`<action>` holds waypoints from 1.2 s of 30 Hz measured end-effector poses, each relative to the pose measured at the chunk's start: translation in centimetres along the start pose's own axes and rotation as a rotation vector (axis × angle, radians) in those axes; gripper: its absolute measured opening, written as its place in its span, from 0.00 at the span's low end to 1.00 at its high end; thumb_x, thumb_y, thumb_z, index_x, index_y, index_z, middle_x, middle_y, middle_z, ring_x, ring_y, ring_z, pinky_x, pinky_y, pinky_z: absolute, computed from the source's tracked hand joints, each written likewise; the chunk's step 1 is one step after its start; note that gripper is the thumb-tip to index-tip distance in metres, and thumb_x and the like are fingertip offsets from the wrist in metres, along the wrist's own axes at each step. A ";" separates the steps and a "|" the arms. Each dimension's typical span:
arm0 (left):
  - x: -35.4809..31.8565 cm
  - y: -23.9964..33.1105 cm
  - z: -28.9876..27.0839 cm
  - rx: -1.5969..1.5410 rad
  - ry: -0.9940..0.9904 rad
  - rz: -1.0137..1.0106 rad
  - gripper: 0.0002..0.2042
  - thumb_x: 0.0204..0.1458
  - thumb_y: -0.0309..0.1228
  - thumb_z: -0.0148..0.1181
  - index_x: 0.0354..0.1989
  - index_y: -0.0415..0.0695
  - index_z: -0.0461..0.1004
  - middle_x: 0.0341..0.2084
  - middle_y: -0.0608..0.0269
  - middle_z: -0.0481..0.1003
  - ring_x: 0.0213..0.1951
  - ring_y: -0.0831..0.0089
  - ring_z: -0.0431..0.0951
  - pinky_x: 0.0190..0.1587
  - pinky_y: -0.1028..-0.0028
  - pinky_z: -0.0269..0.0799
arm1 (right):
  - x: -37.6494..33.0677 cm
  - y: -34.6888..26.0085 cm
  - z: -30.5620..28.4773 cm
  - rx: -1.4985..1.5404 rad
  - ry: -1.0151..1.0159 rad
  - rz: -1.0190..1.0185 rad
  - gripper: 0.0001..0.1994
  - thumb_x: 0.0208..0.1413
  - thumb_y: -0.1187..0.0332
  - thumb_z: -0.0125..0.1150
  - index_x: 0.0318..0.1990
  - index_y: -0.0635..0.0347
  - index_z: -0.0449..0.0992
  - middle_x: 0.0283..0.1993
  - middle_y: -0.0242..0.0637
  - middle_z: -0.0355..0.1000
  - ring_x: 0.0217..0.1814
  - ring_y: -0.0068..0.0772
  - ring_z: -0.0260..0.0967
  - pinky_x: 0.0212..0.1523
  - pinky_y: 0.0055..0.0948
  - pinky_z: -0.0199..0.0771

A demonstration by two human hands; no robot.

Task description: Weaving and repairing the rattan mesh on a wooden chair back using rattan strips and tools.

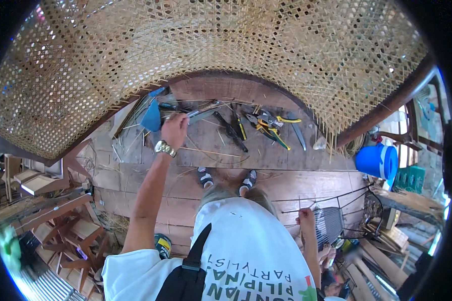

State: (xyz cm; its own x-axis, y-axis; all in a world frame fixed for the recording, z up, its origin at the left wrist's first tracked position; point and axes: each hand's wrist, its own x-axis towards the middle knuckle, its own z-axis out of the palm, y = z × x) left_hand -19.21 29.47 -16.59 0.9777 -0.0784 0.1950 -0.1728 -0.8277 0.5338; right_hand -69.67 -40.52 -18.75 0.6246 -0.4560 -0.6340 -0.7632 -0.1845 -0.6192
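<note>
My left hand (pixel 175 131), with a metal watch above it, reaches down to the tools on the wooden bench (pixel 201 158). Its fingers are closed at the near end of a metal blade (pixel 204 114); what they hold is mostly hidden. Just left of it lies a blue wedge-shaped piece (pixel 151 117). My right hand (pixel 306 218) is low at my right side, fingers curled together, and anything inside is too small to make out. Beyond both hands, a woven cane panel (pixel 216 40) in a dark curved wooden frame (pixel 236 75) spans the top, loose strands sticking out along its edge.
Yellow-handled pliers and cutters (pixel 271 125), a black tool (pixel 230 131) and cane scraps lie across the bench. A blue bucket (pixel 376 160) stands at the right beside a green crate (pixel 410 178). A wire-framed chair (pixel 329 223) is near my right hand. Wooden furniture parts (pixel 68 236) crowd the left.
</note>
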 end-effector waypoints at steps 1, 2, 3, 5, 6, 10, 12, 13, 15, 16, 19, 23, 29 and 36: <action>0.1 0.6 0.6 -0.005 -0.145 0.031 0.11 0.79 0.37 0.76 0.60 0.45 0.93 0.56 0.47 0.92 0.59 0.37 0.92 0.61 0.44 0.90 | -0.9 0.0 1.5 -0.048 0.005 0.030 0.08 0.89 0.69 0.72 0.61 0.65 0.86 0.44 0.35 0.85 0.36 0.29 0.86 0.35 0.34 0.87; 0.1 1.4 1.6 -0.011 -0.152 0.036 0.11 0.79 0.37 0.76 0.60 0.45 0.93 0.56 0.47 0.92 0.59 0.37 0.92 0.61 0.44 0.90 | -1.9 0.0 2.8 -0.047 0.013 0.037 0.08 0.89 0.69 0.72 0.61 0.65 0.86 0.44 0.35 0.85 0.36 0.29 0.86 0.35 0.34 0.87; 0.3 1.9 3.1 -0.011 -0.169 0.107 0.13 0.80 0.37 0.74 0.62 0.44 0.92 0.58 0.46 0.92 0.61 0.38 0.92 0.62 0.44 0.90 | -2.6 -0.8 4.1 -0.062 -0.004 0.030 0.07 0.88 0.71 0.72 0.62 0.65 0.87 0.43 0.35 0.85 0.36 0.28 0.87 0.35 0.34 0.87; 0.4 0.3 6.2 0.185 -0.073 0.213 0.16 0.82 0.41 0.70 0.66 0.44 0.91 0.65 0.46 0.90 0.64 0.40 0.92 0.64 0.43 0.91 | -2.9 -3.6 6.7 -0.097 -0.044 -0.010 0.07 0.86 0.74 0.72 0.62 0.64 0.88 0.40 0.34 0.85 0.37 0.28 0.88 0.36 0.35 0.87; 0.8 0.9 7.6 0.158 -0.084 0.236 0.16 0.82 0.41 0.70 0.66 0.44 0.91 0.65 0.46 0.90 0.64 0.40 0.92 0.64 0.43 0.91 | -3.9 -3.9 7.5 -0.092 -0.010 0.006 0.07 0.86 0.74 0.72 0.62 0.64 0.88 0.40 0.34 0.85 0.37 0.28 0.88 0.36 0.35 0.87; 1.4 2.9 10.4 0.349 0.026 0.221 0.16 0.80 0.41 0.71 0.69 0.51 0.89 0.65 0.49 0.90 0.60 0.44 0.93 0.56 0.42 0.91 | -5.6 -7.5 9.0 0.115 -0.044 -0.151 0.13 0.84 0.73 0.72 0.68 0.69 0.88 0.47 0.37 0.89 0.44 0.26 0.87 0.47 0.34 0.90; 0.1 3.7 10.6 0.390 0.077 0.094 0.16 0.79 0.42 0.73 0.70 0.56 0.89 0.63 0.57 0.91 0.62 0.49 0.91 0.58 0.43 0.86 | -6.5 -12.6 9.2 0.118 -0.044 -0.117 0.15 0.86 0.71 0.75 0.71 0.67 0.87 0.49 0.34 0.86 0.47 0.28 0.86 0.52 0.34 0.90; -0.5 3.3 10.1 0.404 -0.015 0.132 0.16 0.81 0.42 0.72 0.71 0.56 0.89 0.62 0.58 0.91 0.65 0.48 0.90 0.64 0.42 0.84 | -7.7 -15.6 9.1 0.246 -0.074 -0.171 0.15 0.87 0.71 0.75 0.72 0.66 0.87 0.51 0.33 0.86 0.48 0.27 0.86 0.53 0.34 0.90; -0.5 2.5 9.8 0.343 -0.020 0.131 0.18 0.82 0.43 0.71 0.75 0.56 0.88 0.68 0.56 0.90 0.70 0.46 0.89 0.69 0.41 0.83 | -8.9 -20.6 7.9 0.380 -0.071 -0.254 0.15 0.87 0.71 0.76 0.72 0.65 0.86 0.52 0.32 0.86 0.50 0.27 0.86 0.53 0.33 0.89; -0.5 3.3 10.3 0.298 -0.022 0.091 0.21 0.83 0.43 0.70 0.79 0.56 0.87 0.74 0.54 0.90 0.76 0.45 0.88 0.75 0.40 0.81 | -9.0 -21.6 7.1 0.490 -0.142 -0.286 0.14 0.88 0.71 0.75 0.72 0.64 0.86 0.53 0.31 0.86 0.51 0.26 0.85 0.55 0.32 0.89; -1.0 6.8 10.0 0.385 -0.113 0.031 0.22 0.82 0.42 0.71 0.79 0.54 0.88 0.76 0.47 0.89 0.77 0.40 0.87 0.78 0.39 0.82 | -12.2 -24.9 5.9 0.646 -0.172 -0.301 0.13 0.88 0.71 0.76 0.71 0.63 0.88 0.55 0.30 0.87 0.53 0.24 0.85 0.58 0.31 0.89; 0.4 6.6 9.7 0.291 -0.222 -0.068 0.19 0.79 0.42 0.76 0.72 0.50 0.91 0.70 0.42 0.92 0.75 0.37 0.88 0.75 0.39 0.87 | -13.4 -28.4 4.3 0.726 -0.190 -0.352 0.12 0.87 0.71 0.77 0.70 0.62 0.89 0.54 0.30 0.87 0.51 0.23 0.85 0.57 0.30 0.88; 2.7 6.1 11.2 0.473 -0.502 -0.214 0.22 0.75 0.46 0.81 0.68 0.44 0.92 0.65 0.42 0.94 0.69 0.35 0.92 0.69 0.38 0.91 | -11.7 -27.8 2.5 0.751 -0.157 -0.327 0.07 0.89 0.70 0.74 0.65 0.60 0.89 0.49 0.29 0.86 0.47 0.24 0.84 0.51 0.29 0.87; 0.8 3.8 11.0 0.128 -0.078 0.035 0.19 0.80 0.42 0.77 0.69 0.42 0.88 0.53 0.45 0.94 0.49 0.43 0.97 0.53 0.38 0.92 | -2.8 -26.4 -12.0 -0.075 0.408 -0.535 0.06 0.83 0.75 0.78 0.60 0.61 0.91 0.47 0.32 0.85 0.46 0.25 0.80 0.50 0.33 0.85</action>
State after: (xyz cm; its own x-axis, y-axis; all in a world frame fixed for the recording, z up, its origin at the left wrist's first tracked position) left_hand -17.76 20.17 -23.41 0.9786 -0.1471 0.1441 -0.1949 -0.8872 0.4181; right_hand -53.24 -44.80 4.99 0.8185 -0.5743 -0.0143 -0.3846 -0.5294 -0.7562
